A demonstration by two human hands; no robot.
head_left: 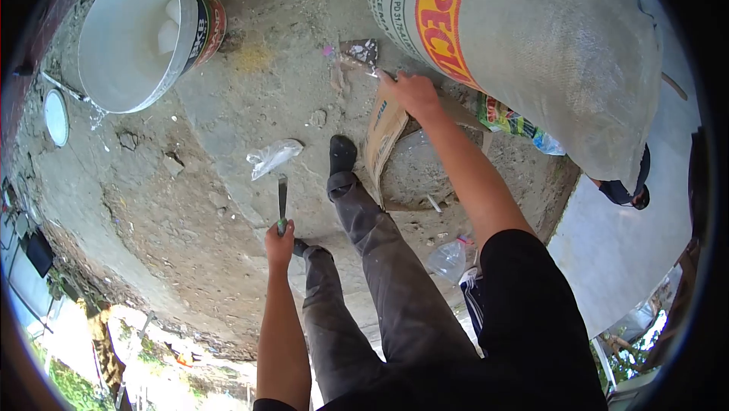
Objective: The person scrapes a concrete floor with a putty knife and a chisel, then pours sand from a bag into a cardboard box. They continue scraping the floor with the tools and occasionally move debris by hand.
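My left hand [279,242] is closed round the green handle of a narrow scraper [282,197], its blade pointing away from me. Farther forward, my right hand [412,94] grips a trowel [360,52] with a wide, white-spotted blade, held close over the ground beside the large woven sack [524,24]. A brown cardboard piece [383,136] lies just below my right hand. Between the two hands, a crumpled clear plastic bag [274,157] rests on the ground.
A white bucket [130,47] with pale contents stands at the upper left, near a round white lid [55,117]. Green packaging [505,117] lies under the sack. A clear plastic bottle [448,261] is by my right leg. Another person [624,192] is at the right.
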